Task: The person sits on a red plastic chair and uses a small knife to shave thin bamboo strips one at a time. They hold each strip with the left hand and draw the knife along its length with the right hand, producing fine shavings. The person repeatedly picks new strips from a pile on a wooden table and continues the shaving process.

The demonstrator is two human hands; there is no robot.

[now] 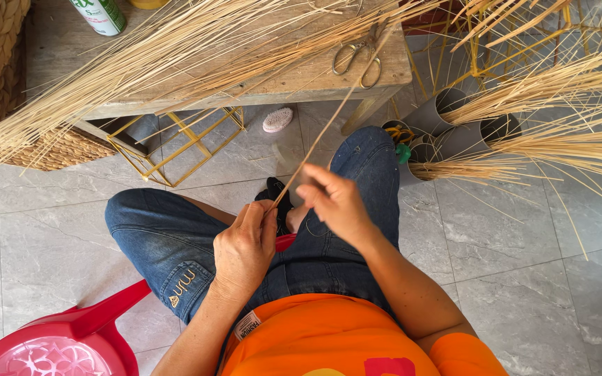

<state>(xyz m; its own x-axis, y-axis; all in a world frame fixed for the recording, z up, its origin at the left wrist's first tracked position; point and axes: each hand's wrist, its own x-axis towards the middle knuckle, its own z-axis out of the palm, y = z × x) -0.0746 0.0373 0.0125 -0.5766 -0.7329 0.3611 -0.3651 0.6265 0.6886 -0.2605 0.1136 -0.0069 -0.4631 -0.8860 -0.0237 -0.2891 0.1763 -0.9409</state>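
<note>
Head view: left hand (245, 247) pinches the lower end of a thin reed strip (329, 125), fingers closed on it. Right hand (336, 202) just beside, fingers loosely curled at the same strip slightly above the left pinch. Strip runs up-right from the grip toward scissors (360, 56) on the wooden table (273, 83). Red plastic stool (64, 341) lower left of the grip.

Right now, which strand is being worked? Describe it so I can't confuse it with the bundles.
Start at the wooden table with scissors. One thin strand runs down from there to the lap, pinched by the left hand and right hand. It alone is held, apart from the loose bundles.
</note>
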